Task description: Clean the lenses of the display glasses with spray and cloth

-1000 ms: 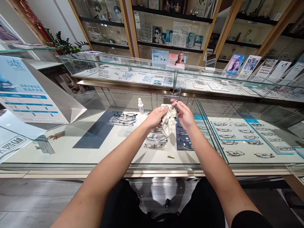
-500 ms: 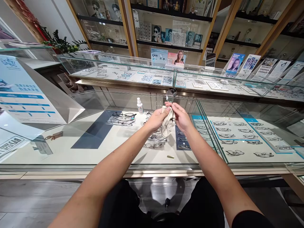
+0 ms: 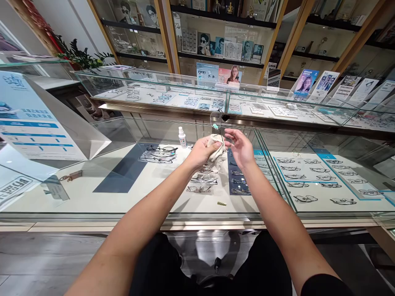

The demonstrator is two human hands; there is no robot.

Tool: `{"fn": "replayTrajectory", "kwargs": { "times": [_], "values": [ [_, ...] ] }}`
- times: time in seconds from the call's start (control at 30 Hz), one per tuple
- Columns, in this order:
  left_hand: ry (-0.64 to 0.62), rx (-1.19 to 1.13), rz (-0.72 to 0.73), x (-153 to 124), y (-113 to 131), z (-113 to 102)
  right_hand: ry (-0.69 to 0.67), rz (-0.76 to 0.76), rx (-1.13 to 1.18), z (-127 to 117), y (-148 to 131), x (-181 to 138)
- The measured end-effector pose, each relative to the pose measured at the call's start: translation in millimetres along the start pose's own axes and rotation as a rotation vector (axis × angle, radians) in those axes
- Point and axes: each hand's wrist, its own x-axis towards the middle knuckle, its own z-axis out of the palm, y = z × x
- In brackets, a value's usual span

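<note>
While left hand [image 3: 202,151] pinches cloth [image 3: 215,151], right hand [image 3: 240,147] opens.

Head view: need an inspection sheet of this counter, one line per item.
Surface: glass counter over displayed frames.
Job's things: glasses upright above a crumpled cloth.
Clutter: bottle, small brass piece, keyring, leaflet stand.
Hands: left hand grips cloth and glasses; right hand open beside them, contact unclear.
Cables: nothing seen.
Surroundings: second display case, shelves with pictures, plant.
</note>
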Motion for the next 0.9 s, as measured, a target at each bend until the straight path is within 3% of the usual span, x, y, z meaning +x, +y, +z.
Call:
{"fn": "replayTrajectory", "kwargs": {
  "times": [0.13, 0.4, 0.5, 0.6, 0.73, 0.9],
  "values": [
    [0.142, -0.058, 0.082, 4.7, -0.1, -2.7, 0.048, -0.039, 0.066, -3.4, -8.2, -0.3],
    [0.128, -0.141, 0.076, 9.3, -8.1, -4.0, -0.063, -0.028, 0.006, 13.4, 4.2, -10.1],
    [0.139, -0.148, 0.096, 10.6, -6.9, -5.2, -0.022, -0.038, 0.004, 14.4, 9.2, -10.2],
    [0.152, -0.106, 0.126, 9.5, -4.8, -5.7, 0.07, -0.163, -0.128, 9.7, 9.1, -8.1],
    [0.01, 0.052, 0.081, 3.6, -2.5, -3.5, 0.086, -0.279, -0.302, 3.8, 5.1, -5.6],
    [-0.196, 0.168, 0.076, -2.1, 1.2, 0.4, -0.035, -0.109, -0.181, 5.5, 5.1, -5.9]
  ]
}}
